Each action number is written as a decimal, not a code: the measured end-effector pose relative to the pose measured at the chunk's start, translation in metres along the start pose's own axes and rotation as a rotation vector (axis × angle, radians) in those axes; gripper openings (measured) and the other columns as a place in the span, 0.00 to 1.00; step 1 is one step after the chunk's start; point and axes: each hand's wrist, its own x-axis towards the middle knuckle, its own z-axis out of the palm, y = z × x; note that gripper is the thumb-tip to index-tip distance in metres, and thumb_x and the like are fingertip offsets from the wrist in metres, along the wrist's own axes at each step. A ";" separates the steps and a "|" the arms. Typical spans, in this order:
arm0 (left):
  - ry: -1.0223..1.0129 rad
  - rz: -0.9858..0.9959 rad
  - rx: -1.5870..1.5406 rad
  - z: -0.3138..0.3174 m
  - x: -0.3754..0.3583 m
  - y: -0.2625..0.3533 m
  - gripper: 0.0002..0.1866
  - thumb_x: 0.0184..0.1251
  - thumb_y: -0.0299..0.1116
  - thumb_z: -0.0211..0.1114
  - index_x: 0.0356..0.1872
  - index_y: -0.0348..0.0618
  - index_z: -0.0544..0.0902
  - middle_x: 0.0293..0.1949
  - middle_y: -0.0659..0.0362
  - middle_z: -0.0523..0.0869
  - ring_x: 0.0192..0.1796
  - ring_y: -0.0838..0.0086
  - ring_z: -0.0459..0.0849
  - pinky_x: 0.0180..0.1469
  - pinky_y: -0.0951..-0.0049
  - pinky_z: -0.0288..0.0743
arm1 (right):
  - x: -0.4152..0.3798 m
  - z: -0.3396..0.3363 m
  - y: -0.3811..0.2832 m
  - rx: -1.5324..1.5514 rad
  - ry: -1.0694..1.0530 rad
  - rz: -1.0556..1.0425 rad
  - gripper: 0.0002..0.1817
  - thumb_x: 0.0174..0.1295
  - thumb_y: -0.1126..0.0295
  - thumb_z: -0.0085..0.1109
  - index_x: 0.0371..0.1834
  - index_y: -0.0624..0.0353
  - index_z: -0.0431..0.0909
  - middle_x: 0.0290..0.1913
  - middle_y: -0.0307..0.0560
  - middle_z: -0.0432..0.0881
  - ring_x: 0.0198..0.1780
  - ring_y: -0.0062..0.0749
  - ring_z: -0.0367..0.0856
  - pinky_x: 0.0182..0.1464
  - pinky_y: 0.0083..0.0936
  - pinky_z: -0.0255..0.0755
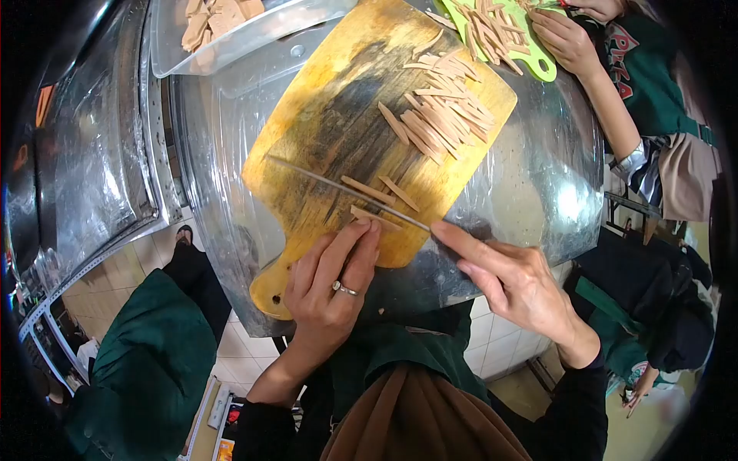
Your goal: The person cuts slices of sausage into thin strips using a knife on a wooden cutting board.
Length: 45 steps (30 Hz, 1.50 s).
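My left hand [330,280], with a ring on one finger, presses its closed fingertips on a pinkish-brown slice [377,218] that looks like sausage or other processed meat. My right hand [511,276] grips a knife [338,185], seen nearly edge-on, its blade lying across the wooden cutting board [307,115]. The handle is hidden in my right fist. Two cut strips [369,190] lie just beyond the blade. Farther up the board spreads a pile of similar strips [446,111]. The board's surface is darkly stained in the middle.
A clear plastic tub [254,34] with larger meat pieces [219,19] stands at the top left. At the top right, a co-worker's hand [565,38] works over a green cutting board [542,65] with more strips. Another person in green [154,330] is at the left.
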 end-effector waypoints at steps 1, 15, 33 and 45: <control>0.009 0.002 -0.003 0.001 0.000 0.000 0.20 0.58 0.26 0.77 0.54 0.47 0.91 0.54 0.65 0.90 0.49 0.70 0.87 0.46 0.72 0.78 | -0.007 0.000 0.000 -0.009 -0.018 0.017 0.28 0.69 0.76 0.65 0.74 0.51 0.78 0.41 0.55 0.90 0.32 0.46 0.88 0.37 0.38 0.81; 0.020 -0.006 -0.015 0.001 0.000 -0.001 0.18 0.58 0.26 0.77 0.51 0.47 0.92 0.53 0.64 0.90 0.48 0.70 0.88 0.47 0.71 0.81 | -0.021 0.016 0.008 -0.074 0.087 -0.107 0.38 0.69 0.74 0.64 0.82 0.33 0.67 0.27 0.49 0.81 0.22 0.36 0.76 0.26 0.39 0.81; 0.116 -0.007 -0.099 0.007 0.004 0.000 0.17 0.58 0.20 0.76 0.50 0.41 0.91 0.51 0.60 0.90 0.47 0.65 0.89 0.50 0.69 0.83 | 0.023 0.013 0.009 0.050 0.170 -0.104 0.32 0.72 0.77 0.60 0.79 0.43 0.71 0.39 0.57 0.88 0.29 0.46 0.87 0.37 0.41 0.79; 0.240 -0.185 -0.400 -0.030 0.019 -0.017 0.09 0.70 0.16 0.68 0.48 0.37 0.85 0.53 0.51 0.86 0.54 0.68 0.86 0.54 0.72 0.80 | -0.016 0.016 0.008 -0.078 0.075 -0.121 0.31 0.75 0.66 0.58 0.81 0.35 0.67 0.35 0.58 0.88 0.31 0.58 0.87 0.35 0.49 0.81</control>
